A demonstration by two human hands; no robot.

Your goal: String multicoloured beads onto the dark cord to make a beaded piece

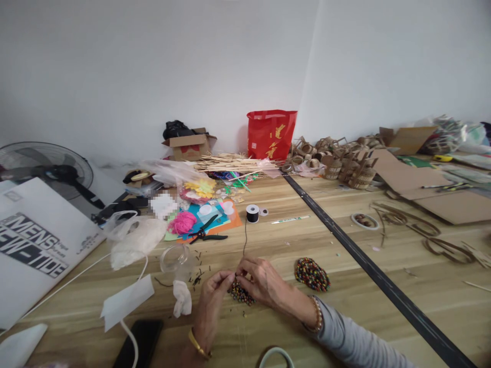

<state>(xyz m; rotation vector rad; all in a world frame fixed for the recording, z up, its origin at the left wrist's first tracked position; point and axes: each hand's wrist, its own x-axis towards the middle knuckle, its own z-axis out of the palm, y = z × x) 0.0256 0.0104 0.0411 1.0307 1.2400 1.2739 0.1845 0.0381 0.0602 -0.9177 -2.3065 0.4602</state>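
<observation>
My left hand (215,296) and my right hand (264,281) meet at their fingertips above a heap of small multicoloured beads (241,294). A thin black cord (245,237) runs from its spool (252,214) down to the fingers of my right hand, which pinch it. The fingers of my left hand are pressed together right beside it; what lies between them is too small to make out. To the right of my hands lies a coil of strung multicoloured beads (312,274). Short dark pieces (197,277) are scattered left of my left hand.
Black-handled pliers (207,234), a clear jar (174,258), crumpled tissue (182,298) and a phone (140,342) lie leftward. A tape roll (275,352) is at the front edge. Small woven baskets (358,171) and a red bag (271,135) stand farther back.
</observation>
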